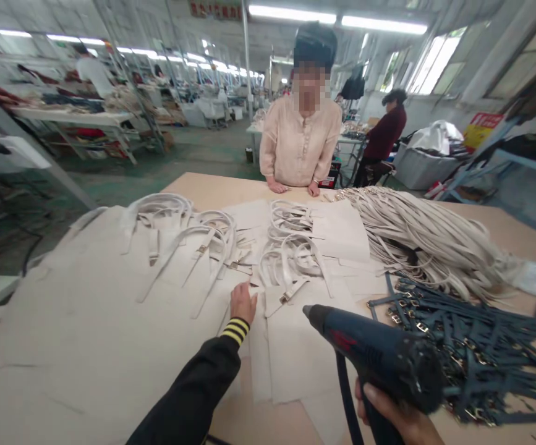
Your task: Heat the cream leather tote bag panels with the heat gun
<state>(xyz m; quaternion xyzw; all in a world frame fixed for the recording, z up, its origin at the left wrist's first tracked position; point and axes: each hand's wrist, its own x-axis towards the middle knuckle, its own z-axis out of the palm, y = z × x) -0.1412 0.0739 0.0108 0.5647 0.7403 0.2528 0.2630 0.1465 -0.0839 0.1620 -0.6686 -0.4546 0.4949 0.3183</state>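
The right grip (388,420) is clamped round the handle of a blue heat gun (379,355) at lower right of the frame. Its nozzle (310,312) points up and left, just above the pale panels (295,352), and a dark cord (344,395) drops past the hand. The left grip (243,303) is apart and holds nothing, its fingers (249,287) resting on the panels at centre, just left of the nozzle. Its black sleeve (198,386) has yellow bands at the cuff.

Just beyond the nozzle lies a pale strap (293,290) with a metal buckle, and more looped straps (290,262) sit on the panels across the middle of the frame. A heap of pale straps (425,235) fills the right side of the tabletop (212,188), with dark blue buckled straps (472,352) below it.

With a gun this close to pale material, it would be wise to keep the nozzle moving and off the surface, and the left fingers out of the hot air.

A co-worker (300,139) stands across the tabletop, both hands on its far edge. Another person (383,136) sits behind, upper right.
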